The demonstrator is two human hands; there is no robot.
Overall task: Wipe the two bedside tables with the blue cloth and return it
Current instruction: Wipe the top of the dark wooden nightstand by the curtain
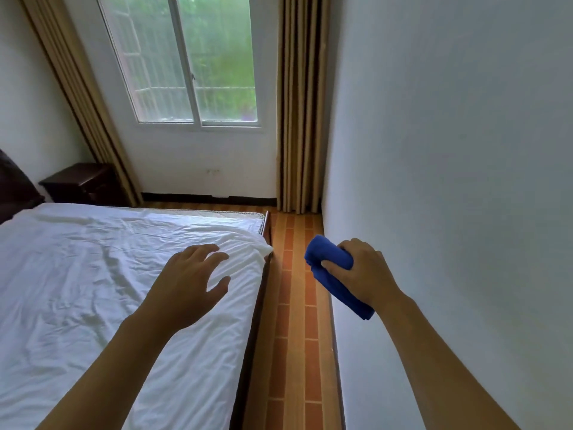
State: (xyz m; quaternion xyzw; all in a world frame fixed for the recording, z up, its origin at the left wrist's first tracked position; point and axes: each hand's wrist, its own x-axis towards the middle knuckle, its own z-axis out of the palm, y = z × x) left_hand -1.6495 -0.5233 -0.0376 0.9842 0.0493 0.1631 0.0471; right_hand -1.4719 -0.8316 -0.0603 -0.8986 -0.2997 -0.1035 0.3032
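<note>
My right hand (pixel 362 270) grips the folded blue cloth (pixel 325 254), held in the air over the narrow strip of floor between the bed and the right wall. My left hand (pixel 193 274) hovers over the bed's foot corner with its fingers spread and holds nothing. One dark wooden bedside table (pixel 79 181) stands far off at the back left, beside the bed's head and under the left curtain. No second bedside table is in view.
The bed with a rumpled white sheet (pixel 93 290) fills the left. A narrow tiled aisle (pixel 294 321) runs between its dark frame and the white wall (pixel 449 181). A window (pixel 186 66) with tan curtains (pixel 299 103) is at the far end.
</note>
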